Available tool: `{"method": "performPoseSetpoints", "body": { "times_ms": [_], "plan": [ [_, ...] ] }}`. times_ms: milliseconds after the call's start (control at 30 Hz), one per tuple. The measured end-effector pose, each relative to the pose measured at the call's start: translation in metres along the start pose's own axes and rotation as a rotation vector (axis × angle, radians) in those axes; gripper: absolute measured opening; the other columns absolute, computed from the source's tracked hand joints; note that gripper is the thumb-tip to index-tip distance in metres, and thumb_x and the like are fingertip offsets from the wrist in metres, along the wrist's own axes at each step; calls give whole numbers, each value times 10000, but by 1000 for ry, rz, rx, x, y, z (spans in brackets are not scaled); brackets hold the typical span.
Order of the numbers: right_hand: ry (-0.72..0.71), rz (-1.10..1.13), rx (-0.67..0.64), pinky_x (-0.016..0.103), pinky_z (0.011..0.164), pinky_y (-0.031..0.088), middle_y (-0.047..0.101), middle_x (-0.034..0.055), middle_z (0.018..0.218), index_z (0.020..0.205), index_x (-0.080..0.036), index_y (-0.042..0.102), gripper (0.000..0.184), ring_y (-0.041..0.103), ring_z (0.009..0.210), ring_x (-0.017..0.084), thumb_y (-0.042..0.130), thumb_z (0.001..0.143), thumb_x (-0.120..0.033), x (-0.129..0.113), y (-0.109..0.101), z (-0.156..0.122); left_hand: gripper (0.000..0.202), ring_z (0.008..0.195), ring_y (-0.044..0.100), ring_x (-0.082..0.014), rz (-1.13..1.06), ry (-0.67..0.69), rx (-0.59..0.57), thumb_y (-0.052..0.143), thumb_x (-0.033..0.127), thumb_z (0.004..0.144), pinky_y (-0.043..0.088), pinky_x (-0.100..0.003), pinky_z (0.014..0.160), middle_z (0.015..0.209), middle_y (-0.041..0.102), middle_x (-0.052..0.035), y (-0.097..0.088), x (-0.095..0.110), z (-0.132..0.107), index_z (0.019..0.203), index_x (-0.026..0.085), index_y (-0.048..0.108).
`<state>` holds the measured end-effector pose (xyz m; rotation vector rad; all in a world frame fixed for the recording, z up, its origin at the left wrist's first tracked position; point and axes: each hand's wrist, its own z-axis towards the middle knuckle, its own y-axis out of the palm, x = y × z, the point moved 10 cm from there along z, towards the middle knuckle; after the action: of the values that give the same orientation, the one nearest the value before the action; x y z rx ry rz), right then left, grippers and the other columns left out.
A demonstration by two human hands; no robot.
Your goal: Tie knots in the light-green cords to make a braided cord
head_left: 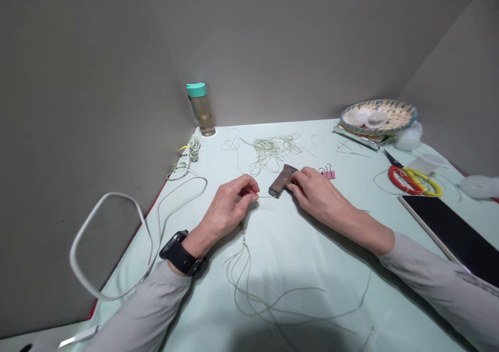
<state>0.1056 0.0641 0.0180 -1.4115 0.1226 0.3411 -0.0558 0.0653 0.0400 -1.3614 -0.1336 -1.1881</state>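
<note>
My left hand, with a black watch on its wrist, is closed in a pinch on a thin pale green cord that trails toward me in loose loops over the pale green table cloth. My right hand lies close beside it, fingers curled onto a small dark rectangular block resting on the cloth. The cord runs taut between my left fingertips and the block's near end. A pink binder clip sits just behind my right hand.
A tangle of the same cord lies behind the block, a smaller bundle at far left. A teal-capped bottle stands at the back. A woven basket, red-and-yellow scissors and a dark tablet are on the right. A white cable loops off the left edge.
</note>
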Motion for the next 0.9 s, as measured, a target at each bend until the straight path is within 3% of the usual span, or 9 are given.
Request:
{"method": "performPoseSetpoints", "body": {
  "times_ms": [133,300,433,633,900],
  "plan": [
    [-119,229,-13,334,866,429,666,52,990,972,-190,661,262,599,943,186,404,998,-228,-28,-21,-8,155,731,626,-152,-73,25,32,587,291,931,538,-339,705,799,642,6,-4,5,0,876,152,627],
    [-223,477,-134,260,668,417,695,6,864,966,-208,675,250,605,748,145,466,980,-346,-58,-21,-19,156,710,615,-148,-120,57,52,601,293,921,530,-336,697,782,634,11,-4,13,-1,858,153,625],
    [-196,560,-80,262,663,390,673,2,822,909,-184,650,179,565,731,133,487,949,-247,-58,-17,-20,148,710,608,-147,-171,77,67,617,286,909,525,-333,695,776,626,15,-4,20,-3,841,154,622],
    [-172,616,-98,276,643,362,661,8,782,837,-175,655,156,547,708,139,533,905,-243,-55,-13,-19,128,713,596,-147,-315,55,106,645,259,885,514,-329,695,774,616,19,-6,16,-2,816,155,618],
    [-89,916,-272,246,600,373,572,-6,721,827,-174,632,220,478,661,116,561,911,-364,-63,-14,-25,131,731,587,-146,-674,-7,155,723,199,811,499,-323,707,799,604,28,-15,12,-3,833,156,602]
  ]
}}
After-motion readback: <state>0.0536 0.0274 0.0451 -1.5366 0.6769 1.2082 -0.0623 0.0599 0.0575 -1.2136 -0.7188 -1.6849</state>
